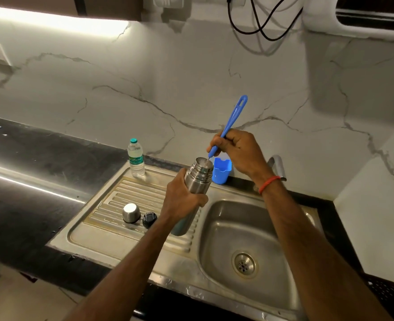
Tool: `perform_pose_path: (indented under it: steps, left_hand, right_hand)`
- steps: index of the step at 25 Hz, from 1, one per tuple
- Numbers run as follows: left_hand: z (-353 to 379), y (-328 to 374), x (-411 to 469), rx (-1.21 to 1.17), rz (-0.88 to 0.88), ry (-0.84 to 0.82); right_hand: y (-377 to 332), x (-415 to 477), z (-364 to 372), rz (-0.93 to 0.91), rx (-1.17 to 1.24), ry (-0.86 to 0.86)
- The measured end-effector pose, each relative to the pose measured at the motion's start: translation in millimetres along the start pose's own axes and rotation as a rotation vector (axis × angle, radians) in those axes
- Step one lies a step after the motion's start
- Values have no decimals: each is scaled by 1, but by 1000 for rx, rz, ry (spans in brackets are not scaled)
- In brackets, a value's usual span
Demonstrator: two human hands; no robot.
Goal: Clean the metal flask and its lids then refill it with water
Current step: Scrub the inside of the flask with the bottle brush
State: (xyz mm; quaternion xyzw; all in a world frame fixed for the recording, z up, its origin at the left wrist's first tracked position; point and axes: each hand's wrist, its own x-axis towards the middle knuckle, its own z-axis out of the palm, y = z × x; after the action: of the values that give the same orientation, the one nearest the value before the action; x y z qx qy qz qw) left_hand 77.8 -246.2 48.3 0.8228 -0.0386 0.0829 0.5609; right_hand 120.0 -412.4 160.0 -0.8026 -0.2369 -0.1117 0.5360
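Flask (197, 179) held mouth-up, leaning toward 1 o'clock, over the seam between drainboard (94, 230) and sink basin (216, 218), likely so drips land on steel rather than the dark desk (29, 163). Left hand (182, 200) wraps its middle to steady it. Right hand (237, 151) curls round the blue brush handle (231, 122) low down, with the stem entering the mouth and the bristles hidden inside. Steel cap (131, 212) and black stopper (149, 219) sit side by side at 8 o'clock of the flask, parked to leave the mouth free; washed or not, cannot tell. Capped water bottle (136, 158) upright at 10 o'clock, probably the refill. Blue cup (222, 169) just behind, at 1 o'clock.
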Motion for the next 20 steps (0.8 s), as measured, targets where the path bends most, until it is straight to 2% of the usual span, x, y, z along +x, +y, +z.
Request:
perform_pose_path:
  steps: [5,8,15,18,20]
  left_hand:
    - [0,-3,-3,0,10,-72]
    - [0,-8,-4,-2,10,-85]
    - [6,-5,-3,-13,-9,-49]
    - [8,-3,0,-39,-14,-50]
    - [6,-10,-2,-20,-6,-68]
  right_hand:
    - [-20,13,-29,-74,36,206]
    - [-6,0,-22,-35,90,307]
    - [29,-18,8,84,158,68]
    - [17,-16,6,52,34,111]
    - [-2,-4,-13,-5,11,262]
